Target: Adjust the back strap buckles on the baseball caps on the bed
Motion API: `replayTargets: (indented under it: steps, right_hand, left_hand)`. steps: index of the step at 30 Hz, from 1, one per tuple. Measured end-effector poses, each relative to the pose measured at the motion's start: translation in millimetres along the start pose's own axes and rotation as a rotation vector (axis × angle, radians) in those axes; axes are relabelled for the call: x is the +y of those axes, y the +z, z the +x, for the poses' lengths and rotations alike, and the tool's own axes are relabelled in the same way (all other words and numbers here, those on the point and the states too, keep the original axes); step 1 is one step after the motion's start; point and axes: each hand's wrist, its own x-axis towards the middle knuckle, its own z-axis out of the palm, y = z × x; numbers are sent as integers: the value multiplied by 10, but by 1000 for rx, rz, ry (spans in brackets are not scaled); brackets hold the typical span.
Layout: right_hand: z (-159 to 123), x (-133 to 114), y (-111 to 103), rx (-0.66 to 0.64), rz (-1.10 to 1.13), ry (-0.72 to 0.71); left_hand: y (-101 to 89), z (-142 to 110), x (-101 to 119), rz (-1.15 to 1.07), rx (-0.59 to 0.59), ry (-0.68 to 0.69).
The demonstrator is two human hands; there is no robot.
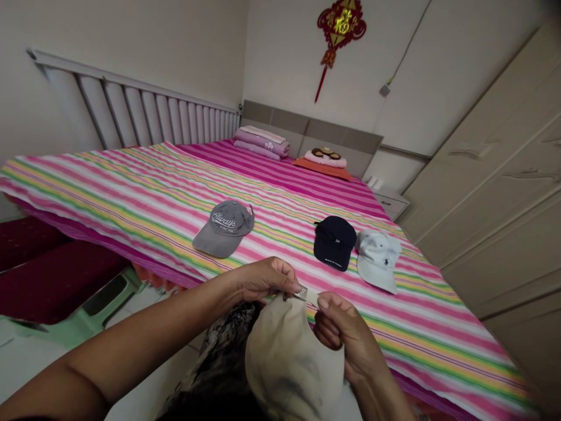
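Note:
A cream baseball cap (293, 356) with dark smudges hangs low in front of me, its back opening and strap turned up. My left hand (270, 278) pinches the strap by its small metal buckle (301, 292). On the other side, my right hand (344, 327) grips the strap's light end (312, 298) between thumb and fingers. Past my hands on the bed lie a grey cap (225, 228) with white lettering, a navy cap (335, 242) and a pale blue-white cap (379, 260). The navy and pale caps sit side by side.
A striped sheet (272, 210) covers the bed. Folded purple bedding (262, 143) and a pink pillow stack (325, 159) rest by the headboard (307, 128). A radiator (140, 105) lines the left wall, a wardrobe (495, 175) the right. A green stool (94, 310) stands lower left.

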Motion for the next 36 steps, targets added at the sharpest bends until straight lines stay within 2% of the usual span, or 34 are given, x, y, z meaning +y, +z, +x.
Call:
replayTargets:
  steps: [8, 15, 23, 27, 32, 36]
  right_hand:
    - [-3, -40, 9, 51, -171, 0]
    - [19, -59, 60, 100, -293, -28]
    - [47, -62, 85, 158, -412, -36]
    - [59, -72, 90, 140, -414, -33]
    - [47, -118, 68, 123, -420, -26]
    - [35, -178, 41, 114, -441, -22]
  left_hand:
    - [72, -22, 48, 17, 43, -59]
    - [95, 0, 15, 37, 25, 8]
    - [173, -10, 28, 100, 95, 27]
    - [165, -16, 28, 95, 83, 43]
    - [107, -28, 23, 102, 72, -20]
    - [98, -25, 45, 121, 43, -19]
